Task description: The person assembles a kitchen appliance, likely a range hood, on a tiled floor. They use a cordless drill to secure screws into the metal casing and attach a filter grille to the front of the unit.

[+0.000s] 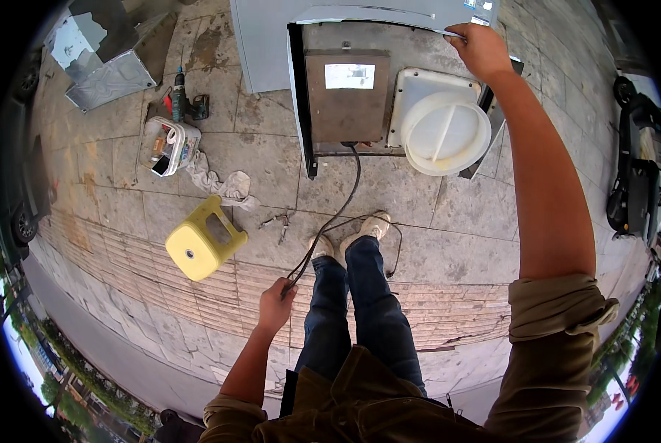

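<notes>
A black power cable [357, 181] runs from a brown metal box [345, 109] in the grey metal appliance [265, 44] down across the paving. My left hand [275, 304] is closed round a looped stretch of this cable, low and left of my legs. Farther off, my right hand [482, 50] grips the upper edge of the appliance's opening, its fingers curled over the rim. A round white plastic cover [446, 134] with a bar across it sits right of the brown box, over a white square plate [410, 96].
Pliers [282, 225] lie left of my shoes. A yellow stool [197, 247], a rag [231, 188], a tool bucket [169, 148] and a cordless drill [179, 102] are on the left. Bent sheet metal [116, 77] lies far left; a scooter [637, 162] stands far right.
</notes>
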The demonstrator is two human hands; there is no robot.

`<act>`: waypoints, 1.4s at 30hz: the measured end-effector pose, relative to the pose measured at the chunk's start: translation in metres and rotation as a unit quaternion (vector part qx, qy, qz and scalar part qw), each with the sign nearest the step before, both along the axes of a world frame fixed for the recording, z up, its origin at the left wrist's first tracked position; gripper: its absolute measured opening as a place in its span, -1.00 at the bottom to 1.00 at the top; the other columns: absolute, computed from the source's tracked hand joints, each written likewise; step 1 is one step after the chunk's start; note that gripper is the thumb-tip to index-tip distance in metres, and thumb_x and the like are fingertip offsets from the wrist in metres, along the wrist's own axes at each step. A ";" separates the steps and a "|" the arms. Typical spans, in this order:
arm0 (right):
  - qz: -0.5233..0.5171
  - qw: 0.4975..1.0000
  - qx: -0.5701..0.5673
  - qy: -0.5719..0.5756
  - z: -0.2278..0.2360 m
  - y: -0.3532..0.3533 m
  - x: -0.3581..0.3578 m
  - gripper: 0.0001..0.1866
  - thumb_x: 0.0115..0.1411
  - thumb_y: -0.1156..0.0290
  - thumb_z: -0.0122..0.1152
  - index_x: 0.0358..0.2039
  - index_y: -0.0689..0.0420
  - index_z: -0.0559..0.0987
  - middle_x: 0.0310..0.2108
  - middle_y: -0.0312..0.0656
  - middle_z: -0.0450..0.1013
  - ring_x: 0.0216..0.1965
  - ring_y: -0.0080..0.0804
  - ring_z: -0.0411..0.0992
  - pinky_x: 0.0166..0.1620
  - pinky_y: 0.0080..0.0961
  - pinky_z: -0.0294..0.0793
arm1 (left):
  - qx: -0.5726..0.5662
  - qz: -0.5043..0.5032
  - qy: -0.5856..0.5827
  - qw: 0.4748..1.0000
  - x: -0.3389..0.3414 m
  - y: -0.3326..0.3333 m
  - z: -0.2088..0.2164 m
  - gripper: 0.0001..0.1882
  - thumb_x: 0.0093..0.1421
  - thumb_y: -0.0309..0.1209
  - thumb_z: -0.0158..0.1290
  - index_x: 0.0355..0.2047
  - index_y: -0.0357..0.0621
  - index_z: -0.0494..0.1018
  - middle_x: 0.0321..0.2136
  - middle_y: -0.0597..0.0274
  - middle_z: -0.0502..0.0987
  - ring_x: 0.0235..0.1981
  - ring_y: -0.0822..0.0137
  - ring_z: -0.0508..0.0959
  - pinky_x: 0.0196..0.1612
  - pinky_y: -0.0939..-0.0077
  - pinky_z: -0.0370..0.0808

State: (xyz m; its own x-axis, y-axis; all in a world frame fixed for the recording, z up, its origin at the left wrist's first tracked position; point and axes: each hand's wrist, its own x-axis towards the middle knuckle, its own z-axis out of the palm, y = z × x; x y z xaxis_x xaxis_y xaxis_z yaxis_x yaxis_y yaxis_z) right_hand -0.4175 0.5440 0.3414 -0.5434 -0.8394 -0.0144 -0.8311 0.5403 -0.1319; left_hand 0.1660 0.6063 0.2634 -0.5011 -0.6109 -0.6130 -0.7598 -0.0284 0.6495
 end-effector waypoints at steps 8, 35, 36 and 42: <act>0.010 1.000 -0.011 0.010 -0.007 0.001 -0.006 -0.73 0.13 0.23 0.13 -0.19 0.04 0.59 -0.34 -0.09 0.52 -0.30 -0.14 0.47 -0.20 -0.32 0.44 | 0.005 -0.010 -0.005 1.000 -0.002 0.007 -0.006 -0.88 0.17 -0.43 0.03 -0.42 -0.22 0.38 -0.73 0.27 0.31 -0.68 0.51 0.25 -0.59 0.58 0.23; 0.013 0.999 -0.047 -0.015 0.000 -0.005 -0.005 -0.76 -0.04 0.31 0.21 -0.36 0.15 0.62 -0.37 0.00 0.51 -0.27 -0.09 0.47 -0.15 -0.26 0.44 | 0.016 -0.007 0.000 1.000 0.002 0.011 -0.013 -0.87 0.17 -0.42 0.04 -0.40 -0.23 0.39 -0.73 0.31 0.31 -0.68 0.51 0.25 -0.59 0.57 0.23; 0.021 0.999 -0.046 -0.004 -0.003 -0.002 -0.008 -0.75 0.01 0.28 0.19 -0.31 0.12 0.61 -0.35 -0.03 0.51 -0.28 -0.10 0.47 -0.17 -0.27 0.44 | 0.025 -0.008 -0.005 1.000 0.000 0.010 -0.012 -0.87 0.17 -0.42 0.04 -0.40 -0.23 0.39 -0.72 0.30 0.31 -0.68 0.51 0.26 -0.59 0.57 0.23; -0.014 0.999 -0.006 0.031 -0.021 0.000 0.010 -0.72 0.16 0.24 0.04 -0.16 0.05 0.53 -0.34 -0.13 0.52 -0.26 -0.15 0.46 -0.17 -0.29 0.42 | 0.010 -0.026 -0.011 1.000 -0.007 0.002 -0.012 -0.88 0.17 -0.43 0.03 -0.38 -0.23 0.40 -0.70 0.27 0.36 -0.65 0.50 0.31 -0.56 0.57 0.27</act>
